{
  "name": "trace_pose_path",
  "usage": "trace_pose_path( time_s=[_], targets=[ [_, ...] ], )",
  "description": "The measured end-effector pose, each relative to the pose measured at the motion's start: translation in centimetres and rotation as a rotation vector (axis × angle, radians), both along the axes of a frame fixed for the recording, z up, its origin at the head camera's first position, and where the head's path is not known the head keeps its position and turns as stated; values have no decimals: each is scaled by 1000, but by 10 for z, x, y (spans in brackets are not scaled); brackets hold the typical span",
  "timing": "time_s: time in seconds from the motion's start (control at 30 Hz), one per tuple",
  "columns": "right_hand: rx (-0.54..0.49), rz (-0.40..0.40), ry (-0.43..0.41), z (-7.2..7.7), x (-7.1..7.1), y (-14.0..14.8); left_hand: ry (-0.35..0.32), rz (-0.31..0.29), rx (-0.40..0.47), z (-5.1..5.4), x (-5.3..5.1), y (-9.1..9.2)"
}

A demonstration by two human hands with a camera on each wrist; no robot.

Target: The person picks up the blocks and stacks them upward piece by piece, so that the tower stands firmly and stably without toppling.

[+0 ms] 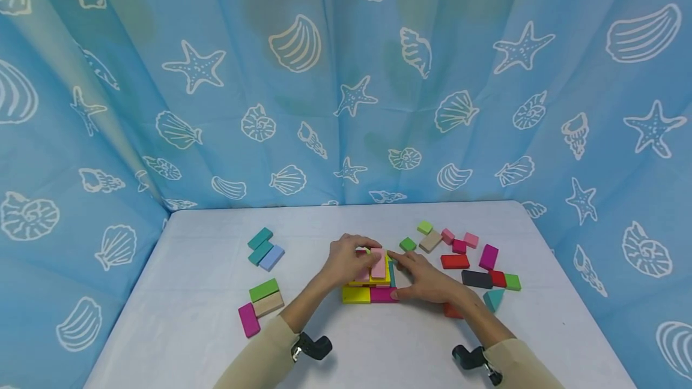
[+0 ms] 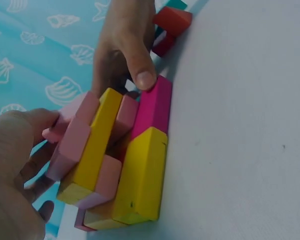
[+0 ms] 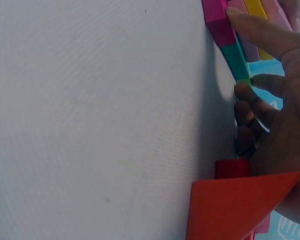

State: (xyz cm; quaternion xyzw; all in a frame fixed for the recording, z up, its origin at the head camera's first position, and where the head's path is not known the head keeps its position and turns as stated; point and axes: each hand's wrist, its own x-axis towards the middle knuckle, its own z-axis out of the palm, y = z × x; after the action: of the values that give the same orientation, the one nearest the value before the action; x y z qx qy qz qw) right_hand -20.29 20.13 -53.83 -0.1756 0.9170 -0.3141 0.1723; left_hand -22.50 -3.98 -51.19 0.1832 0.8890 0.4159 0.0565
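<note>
A stacked structure of toy blocks stands mid-table, with a yellow block (image 1: pixel 355 295) and a magenta block (image 1: pixel 382 295) along its near base. Pink blocks lie on a yellow layer above, seen edge-on in the left wrist view. At the top, my left hand (image 1: pixel 348 260) pinches a pink block (image 1: pixel 378 264); its fingertips are partly hidden. My right hand (image 1: pixel 429 279) rests against the structure's right side. Its thumb (image 3: pixel 262 32) touches the end of the magenta block, while the other fingers reach along the side near a teal block (image 3: pixel 235 61).
Loose blocks lie to the right, among them a red block (image 1: pixel 455 262), a black block (image 1: pixel 477 279) and a teal triangle (image 1: pixel 493 300). An orange triangular block (image 3: pixel 235 205) sits below the right forearm. Left of the structure lie green (image 1: pixel 264 290) and blue blocks (image 1: pixel 272 258).
</note>
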Motion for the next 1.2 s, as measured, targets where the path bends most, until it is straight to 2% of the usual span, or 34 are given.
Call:
trace_pose_path(
  time_s=[0.2, 0.37, 1.2],
  targets=[
    [9, 4, 1, -1, 0, 0, -4, 2, -25, -8, -1, -3],
    [3, -2, 2, 0, 0, 0, -2, -2, -30, -12, 0, -3],
    [3, 6, 19, -2, 0, 0, -2, -6, -25, -14, 0, -3]
  ],
)
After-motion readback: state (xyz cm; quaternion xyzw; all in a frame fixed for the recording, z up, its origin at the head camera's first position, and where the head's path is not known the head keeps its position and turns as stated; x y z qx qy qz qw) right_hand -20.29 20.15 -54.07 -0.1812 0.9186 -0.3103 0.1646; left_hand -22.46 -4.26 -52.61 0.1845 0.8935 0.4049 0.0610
